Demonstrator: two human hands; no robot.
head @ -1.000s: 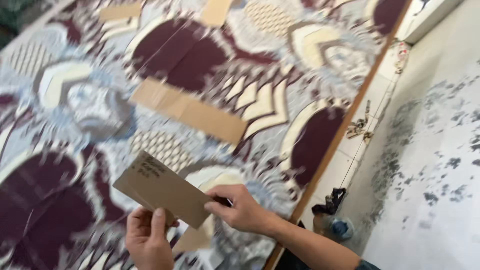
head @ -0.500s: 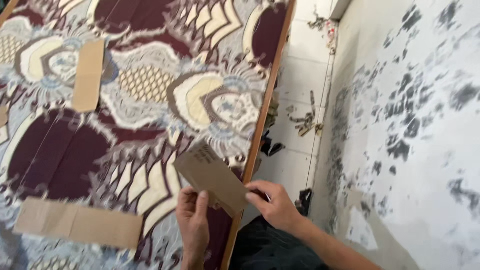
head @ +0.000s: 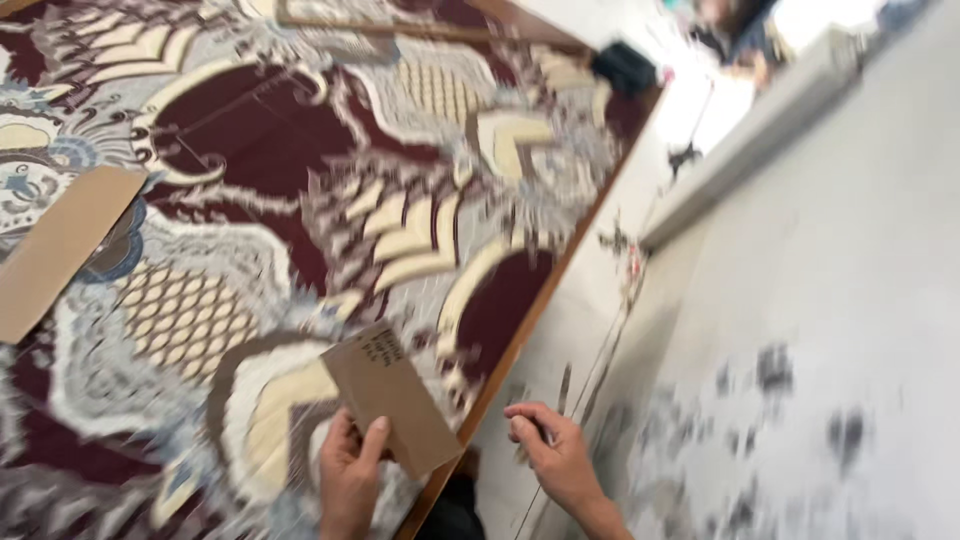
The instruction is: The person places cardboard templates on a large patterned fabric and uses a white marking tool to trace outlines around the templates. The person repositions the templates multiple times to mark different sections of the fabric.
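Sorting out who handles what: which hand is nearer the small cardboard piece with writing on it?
Left. The left hand grips the cardboard piece at its lower edge; the right hand is off it to the right, past the patterned cloth's edge.

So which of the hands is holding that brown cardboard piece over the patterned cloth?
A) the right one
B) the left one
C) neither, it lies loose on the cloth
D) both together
B: the left hand grips the cardboard piece at its lower edge, thumb over its face, while the right hand is apart from it, off the patterned cloth.
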